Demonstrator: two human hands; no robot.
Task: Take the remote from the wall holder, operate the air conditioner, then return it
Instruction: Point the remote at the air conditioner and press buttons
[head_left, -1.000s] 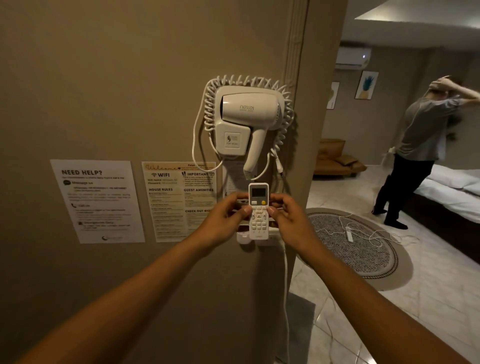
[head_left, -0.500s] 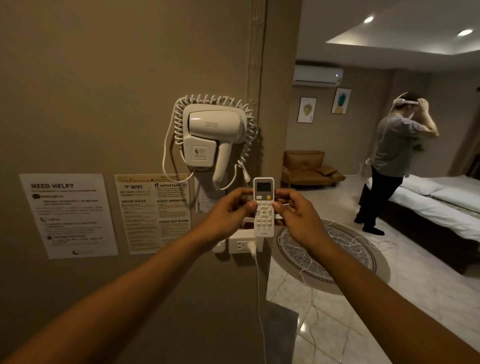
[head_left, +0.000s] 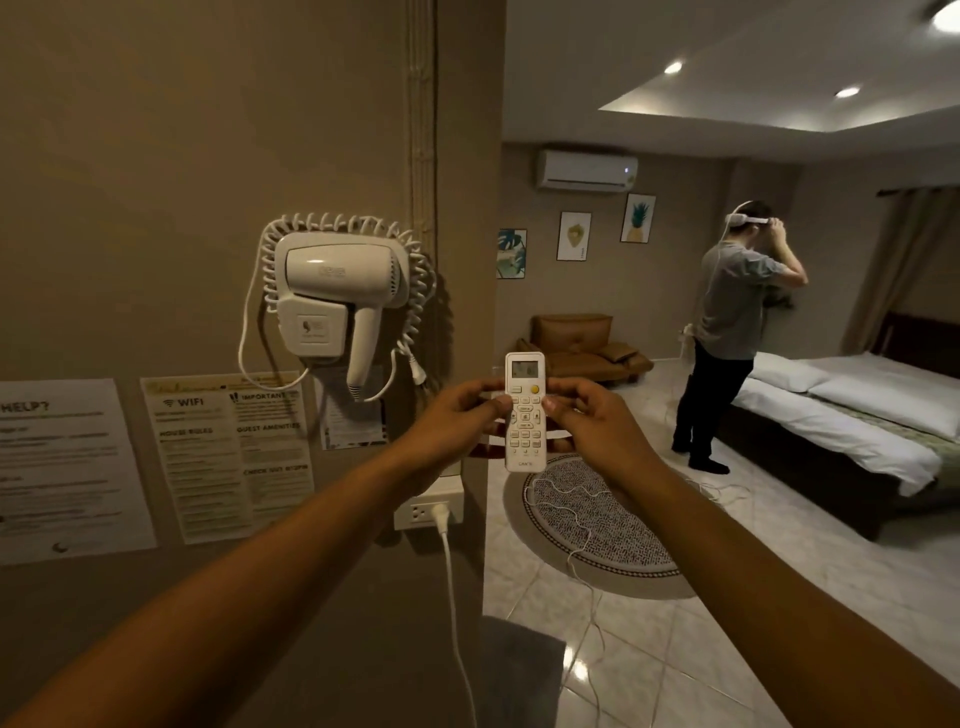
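Note:
A white remote (head_left: 525, 415) with a small lit display and a yellow button stands upright in front of me, past the wall's corner. My left hand (head_left: 452, 428) grips its left edge and my right hand (head_left: 597, 428) grips its right edge, thumbs on the keypad. The white air conditioner (head_left: 587, 170) hangs high on the far wall with a small light showing. The wall holder is hidden behind my hands.
A white hair dryer (head_left: 337, 291) with a coiled cord hangs on the wall, notices (head_left: 228, 452) taped below it. A socket (head_left: 428, 512) has a plug and cord. A person (head_left: 727, 332) stands by the bed (head_left: 852, 415). A round rug (head_left: 597, 525) with cables and a sofa (head_left: 582, 345) lie beyond.
Both hands have lifted the remote away from the wall and rightward past the corner. My view has swung right, bringing the air conditioner and room into sight.

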